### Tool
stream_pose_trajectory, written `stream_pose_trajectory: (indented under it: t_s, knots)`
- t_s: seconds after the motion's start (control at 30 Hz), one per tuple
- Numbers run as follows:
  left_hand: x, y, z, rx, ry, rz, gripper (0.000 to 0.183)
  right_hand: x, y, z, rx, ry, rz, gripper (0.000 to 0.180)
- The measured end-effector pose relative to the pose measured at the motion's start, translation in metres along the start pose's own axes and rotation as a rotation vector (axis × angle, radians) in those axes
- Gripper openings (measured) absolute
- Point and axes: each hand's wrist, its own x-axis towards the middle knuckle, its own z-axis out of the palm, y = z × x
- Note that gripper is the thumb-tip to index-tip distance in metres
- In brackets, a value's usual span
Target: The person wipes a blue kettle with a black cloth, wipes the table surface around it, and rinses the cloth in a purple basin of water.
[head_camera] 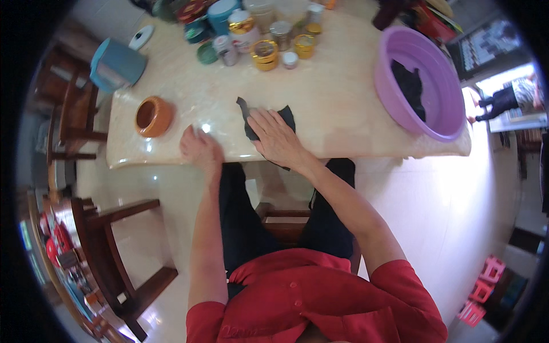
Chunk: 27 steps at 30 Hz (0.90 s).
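Note:
My right hand (274, 135) lies flat, palm down, on a piece of black cloth (288, 118) at the near side of the table. The cloth's corners stick out beyond my fingers, and a strip of it shows below my wrist at the table edge. My left hand (200, 145) rests at the same edge, blurred, with its fingers curled; nothing shows in it, though its palm is hidden. To its left, an orange-brown round pot (165, 118) lies with its dark opening facing left.
A purple plastic basin (381, 81) with black cloth (407, 83) inside stands at the right. Several jars and bottles (264, 55) crowd the far side. A blue pitcher (118, 64) is at the far left corner. A wooden chair (103, 244) stands left; a person (506, 98) is at far right.

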Motion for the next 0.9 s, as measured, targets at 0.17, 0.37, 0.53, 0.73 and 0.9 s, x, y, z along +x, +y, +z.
stream_pose_trajectory:
  t_s: [0.17,0.37,0.53,0.73,0.9]
  knots:
    - [0.001,0.000,-0.003,0.065,-0.043,0.068,0.040,-0.064,0.037,-0.047,-0.043,-0.001,0.155,0.055]
    - [0.001,0.004,-0.003,0.098,-0.143,-0.011,0.042,-0.126,0.078,-0.085,-0.099,0.054,0.250,0.055]
    - [-0.001,0.002,-0.003,0.118,-0.140,-0.003,0.041,-0.172,0.103,-0.105,-0.117,0.146,0.251,0.053]
    - [0.006,0.000,-0.006,0.260,-0.249,0.030,0.036,-0.220,0.126,-0.132,-0.091,0.187,0.308,0.051]
    - [0.018,0.026,-0.003,0.158,-0.331,0.111,0.042,-0.282,0.162,-0.156,-0.221,0.167,0.502,0.052]
